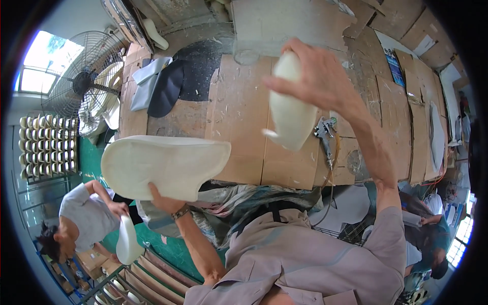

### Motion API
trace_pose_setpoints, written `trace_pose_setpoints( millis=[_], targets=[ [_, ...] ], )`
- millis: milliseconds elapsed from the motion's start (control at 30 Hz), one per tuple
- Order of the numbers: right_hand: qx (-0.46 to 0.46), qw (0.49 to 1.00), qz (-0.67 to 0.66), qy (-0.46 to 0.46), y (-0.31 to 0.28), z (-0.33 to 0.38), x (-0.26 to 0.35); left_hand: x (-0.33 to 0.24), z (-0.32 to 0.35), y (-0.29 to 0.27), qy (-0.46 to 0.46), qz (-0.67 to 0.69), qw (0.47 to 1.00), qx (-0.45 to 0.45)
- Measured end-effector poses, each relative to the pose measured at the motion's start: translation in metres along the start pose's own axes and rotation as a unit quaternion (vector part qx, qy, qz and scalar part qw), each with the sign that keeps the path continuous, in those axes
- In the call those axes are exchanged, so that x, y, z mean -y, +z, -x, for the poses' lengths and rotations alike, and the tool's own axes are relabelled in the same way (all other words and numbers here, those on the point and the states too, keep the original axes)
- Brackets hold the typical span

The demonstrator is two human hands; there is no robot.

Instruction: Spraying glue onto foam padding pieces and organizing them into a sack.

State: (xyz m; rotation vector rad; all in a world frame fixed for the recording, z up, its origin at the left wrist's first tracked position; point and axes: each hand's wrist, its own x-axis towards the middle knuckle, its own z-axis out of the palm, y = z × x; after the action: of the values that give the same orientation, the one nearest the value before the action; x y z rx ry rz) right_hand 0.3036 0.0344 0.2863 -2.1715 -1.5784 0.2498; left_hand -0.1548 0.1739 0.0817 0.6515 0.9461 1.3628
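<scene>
Our right hand grips a pale pad lengthwise toward us; leftward, our left hand seemingly pinches a crosswise wide pad.

No readable text; blue printed sheet on cardboard, print too small.
</scene>
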Motion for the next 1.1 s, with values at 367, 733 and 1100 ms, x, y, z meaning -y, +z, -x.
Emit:
trace_pose_setpoints(
  millis=[367,733,1100],
  targets=[
    [0.138,0.942,-0.013,0.306,0.157,-0.172,-0.17,-0.057,0.054,0.034,-0.092,-0.004,0.996,0.003],
    [-0.186,0.973,0.091,0.1,0.183,-0.057,-0.159,0.031,0.007,0.102,-0.122,-0.13,0.983,0.032],
    [0.079,0.511,-0.838,0.177,0.125,0.187,-0.099,0.123,-0.011,0.188,-0.409,-0.143,0.874,0.222]
  ],
)
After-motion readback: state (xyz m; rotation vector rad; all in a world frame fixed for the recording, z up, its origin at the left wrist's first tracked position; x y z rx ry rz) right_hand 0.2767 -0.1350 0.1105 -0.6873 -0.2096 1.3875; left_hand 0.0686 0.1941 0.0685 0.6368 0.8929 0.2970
